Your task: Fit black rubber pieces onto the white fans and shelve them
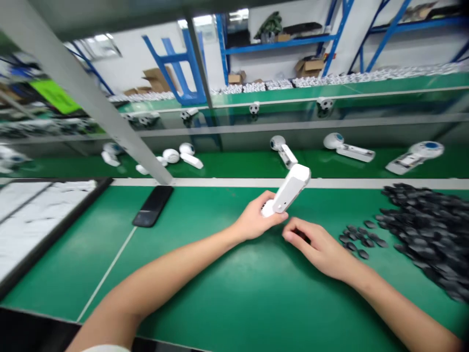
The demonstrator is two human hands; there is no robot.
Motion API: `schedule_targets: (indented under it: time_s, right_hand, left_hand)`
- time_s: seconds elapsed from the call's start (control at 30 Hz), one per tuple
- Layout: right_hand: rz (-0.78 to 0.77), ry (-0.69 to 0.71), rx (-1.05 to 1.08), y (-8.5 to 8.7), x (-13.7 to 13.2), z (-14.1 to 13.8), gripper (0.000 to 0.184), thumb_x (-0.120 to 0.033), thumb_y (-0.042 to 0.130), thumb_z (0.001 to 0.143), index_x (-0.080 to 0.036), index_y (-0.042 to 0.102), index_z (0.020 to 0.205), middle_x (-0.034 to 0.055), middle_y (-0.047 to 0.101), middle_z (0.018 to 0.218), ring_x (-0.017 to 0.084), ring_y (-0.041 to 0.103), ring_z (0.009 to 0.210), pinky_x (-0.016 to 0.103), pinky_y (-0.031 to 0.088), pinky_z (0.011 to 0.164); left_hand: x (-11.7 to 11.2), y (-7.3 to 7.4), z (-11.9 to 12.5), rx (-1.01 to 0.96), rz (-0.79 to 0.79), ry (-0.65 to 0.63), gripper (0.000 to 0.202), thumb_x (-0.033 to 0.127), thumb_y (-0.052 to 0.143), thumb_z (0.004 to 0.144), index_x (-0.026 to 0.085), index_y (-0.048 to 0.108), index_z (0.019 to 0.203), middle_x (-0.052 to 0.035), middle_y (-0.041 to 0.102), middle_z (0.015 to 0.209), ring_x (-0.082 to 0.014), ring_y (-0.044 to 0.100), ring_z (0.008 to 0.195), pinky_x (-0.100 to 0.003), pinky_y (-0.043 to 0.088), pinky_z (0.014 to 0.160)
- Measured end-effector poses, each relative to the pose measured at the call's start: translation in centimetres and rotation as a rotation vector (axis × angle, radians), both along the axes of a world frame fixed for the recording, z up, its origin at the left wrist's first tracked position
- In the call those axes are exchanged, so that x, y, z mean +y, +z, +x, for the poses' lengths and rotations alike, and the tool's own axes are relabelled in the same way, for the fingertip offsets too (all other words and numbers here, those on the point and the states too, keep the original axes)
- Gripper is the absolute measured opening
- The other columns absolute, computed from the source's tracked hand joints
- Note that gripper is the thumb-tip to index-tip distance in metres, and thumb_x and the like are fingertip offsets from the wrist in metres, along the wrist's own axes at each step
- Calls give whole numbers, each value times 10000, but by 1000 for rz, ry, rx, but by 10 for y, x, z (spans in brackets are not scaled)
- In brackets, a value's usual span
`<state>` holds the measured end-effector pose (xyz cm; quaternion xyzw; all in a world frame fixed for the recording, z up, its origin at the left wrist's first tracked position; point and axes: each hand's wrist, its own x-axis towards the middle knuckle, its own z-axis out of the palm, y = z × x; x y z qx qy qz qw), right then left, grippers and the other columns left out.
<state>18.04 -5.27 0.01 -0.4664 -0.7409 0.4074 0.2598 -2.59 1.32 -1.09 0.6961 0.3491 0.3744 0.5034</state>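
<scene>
My left hand is closed around the round end of a white handheld device, whose long white body tilts up and away toward the conveyor. My right hand rests just to the right on the green table, fingers curled toward the device, with something small and dark under the fingertips that I cannot make out. A few loose dark oval parts lie right beside that hand, at the edge of a large heap of the same dark parts.
A black phone lies at the table's far edge, left of centre. A dark-framed tray with white contents fills the left side. Several white devices lie on the green conveyor behind. A grey post slants across the upper left.
</scene>
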Motion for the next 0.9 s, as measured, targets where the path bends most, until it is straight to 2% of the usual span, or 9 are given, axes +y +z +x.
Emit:
schedule_targets:
  time_s: [0.1, 0.23, 0.37, 0.5, 0.6, 0.67, 0.73, 0.83, 0.9]
  right_hand:
    - [-11, 21, -78, -2, -2, 3, 344, -520, 479, 1053, -259, 590, 859, 0, 629, 777, 198, 542, 682, 314, 401, 632]
    - [12, 28, -146, -1, -2, 10, 374, -531, 489, 1039, -258, 577, 800, -12, 608, 708, 194, 529, 641, 309, 375, 607]
    - [17, 31, -160, 3, 1, 18, 357, -521, 495, 1035, -260, 608, 819, -15, 624, 701, 190, 548, 645, 302, 377, 609]
    - [52, -6, -160, 4, 10, 33, 348, -518, 494, 1031, -261, 653, 859, -11, 648, 715, 190, 565, 655, 298, 386, 614]
    - [92, -91, -189, 8, 19, 51, 353, -515, 490, 1024, -255, 671, 869, -5, 659, 709, 192, 571, 650, 297, 389, 614]
    - [108, -159, -232, 14, 24, 69, 346, -506, 490, 1017, -251, 685, 887, 2, 680, 720, 192, 584, 642, 295, 391, 611]
    - [114, -225, -289, 21, 26, 88, 328, -485, 492, 1012, -248, 697, 914, 10, 709, 747, 193, 610, 655, 293, 392, 611]
    - [37, -264, -422, 30, 25, 113, 258, -448, 551, 977, -246, 698, 915, 15, 734, 768, 196, 644, 678, 287, 388, 595]
    - [-72, -241, -512, 33, 22, 123, 185, -421, 641, 915, -243, 692, 926, 18, 744, 785, 197, 657, 688, 281, 386, 579]
  left_hand:
    - [11, -3, -3, -14, -55, 51, 317, 426, 765, 855, 199, 620, 1021, -20, 648, 886, -166, 587, 749, -290, 482, 701]
    - [32, -3, -13, -11, -142, 269, 340, 424, 748, 829, 199, 606, 1040, -5, 604, 818, -133, 540, 644, -240, 435, 548]
    - [58, 4, -29, 38, -135, 400, 352, 479, 668, 890, 224, 555, 1106, -12, 603, 864, -113, 551, 612, -207, 383, 483]
    - [93, 18, -46, 192, -128, 494, 425, 604, 568, 937, 227, 527, 1129, -36, 630, 863, -122, 579, 575, -213, 335, 471]
    - [121, 29, -55, 366, -84, 553, 428, 561, 625, 903, 193, 537, 1103, -97, 680, 938, -191, 659, 693, -259, 415, 558]
    - [137, 34, -59, 495, -29, 580, 433, 495, 770, 794, 178, 565, 1006, -145, 702, 999, -280, 688, 896, -297, 462, 686]
    - [149, 37, -61, 601, 23, 583, 437, 441, 850, 703, 180, 583, 930, -165, 717, 1029, -364, 656, 1071, -337, 467, 811]
    - [161, 41, -67, 694, 95, 560, 327, 446, 779, 784, 183, 610, 882, -144, 723, 981, -385, 639, 1112, -387, 448, 928]
    - [167, 46, -76, 718, 168, 599, 254, 421, 685, 872, 188, 612, 940, -131, 695, 1069, -379, 595, 1182, -420, 417, 1008]
